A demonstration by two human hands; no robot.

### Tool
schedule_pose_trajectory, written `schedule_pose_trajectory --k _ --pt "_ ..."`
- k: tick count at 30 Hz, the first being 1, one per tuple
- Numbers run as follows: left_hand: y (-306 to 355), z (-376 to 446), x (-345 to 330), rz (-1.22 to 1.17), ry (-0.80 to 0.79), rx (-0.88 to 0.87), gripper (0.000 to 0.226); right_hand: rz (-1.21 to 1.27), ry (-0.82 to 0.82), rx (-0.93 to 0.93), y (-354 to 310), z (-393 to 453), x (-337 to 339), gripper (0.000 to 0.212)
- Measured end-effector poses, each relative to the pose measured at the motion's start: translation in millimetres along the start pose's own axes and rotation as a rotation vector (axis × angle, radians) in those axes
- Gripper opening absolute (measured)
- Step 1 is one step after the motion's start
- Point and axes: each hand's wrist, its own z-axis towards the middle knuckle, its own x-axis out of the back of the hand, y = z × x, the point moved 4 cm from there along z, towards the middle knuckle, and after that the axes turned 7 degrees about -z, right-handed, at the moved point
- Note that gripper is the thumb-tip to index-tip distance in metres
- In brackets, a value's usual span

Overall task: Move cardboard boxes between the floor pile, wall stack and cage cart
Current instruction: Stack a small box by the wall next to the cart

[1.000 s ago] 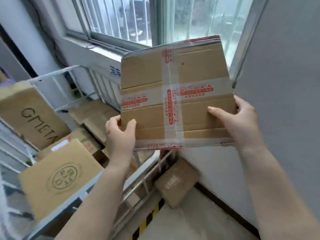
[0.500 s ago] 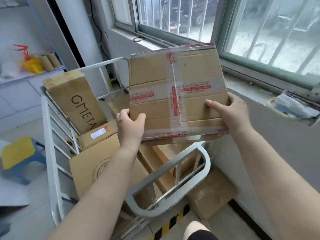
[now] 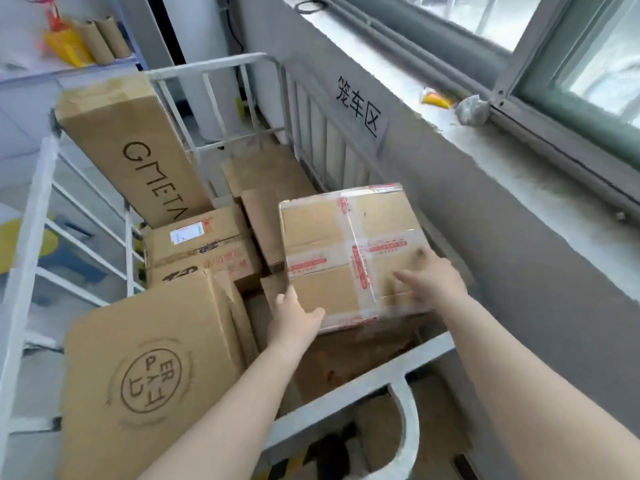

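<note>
A flat cardboard box [image 3: 325,233] crossed with clear tape printed in red sits low inside the white cage cart [image 3: 349,389], over other boxes by the cart's wall side. My left hand [image 3: 294,320] grips its near left corner, thumb on top. My right hand [image 3: 433,277] holds its right edge, thumb lying across the top face. Both forearms reach over the cart's near rail.
In the cart a tall box marked GMETA [image 3: 138,143] leans at the back left, with a labelled box [image 3: 197,247] and a round-stamped box [image 3: 149,372] nearer. The grey wall [image 3: 519,271] and window sill run along the right. A shelf with cardboard tubes [image 3: 104,39] stands far left.
The taped box has gone down from chest height above the rail into the cart, onto the boxes there. Both hands went down with it and my view tipped downward.
</note>
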Motion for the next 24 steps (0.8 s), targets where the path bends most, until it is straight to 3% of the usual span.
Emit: schedule_pose_trajectory --k 3,8,12,15,19,24 --pt "-26.0 -2.3 -58.9 0.160 -0.288 0.073 0.077 -0.341 -0.287 0.006 13.9 14.1 -72.2 0.096" --pt "-34.8 -1.5 -79.5 0.226 -0.359 0.043 0.068 -0.483 -0.212 0.020 19.1 16.3 -91.6 0.104" --pt "-31.3 -8.4 -68.9 0.174 -0.391 0.025 0.058 -0.463 -0.245 0.027 16.0 10.1 -79.7 0.084" --pt "-27.5 -21.5 -51.9 0.149 -0.282 -0.033 0.049 -0.265 -0.102 0.051 9.9 -15.1 -60.7 0.072" --pt "-18.3 -58.0 -36.6 0.096 -0.176 -0.142 0.038 0.090 0.260 0.111 18.0 -88.0 -41.4 0.053" --pt "-14.8 -127.0 -43.0 0.099 -0.129 -0.401 0.030 0.360 0.479 -0.028 72.4 -196.4 -58.8 0.036"
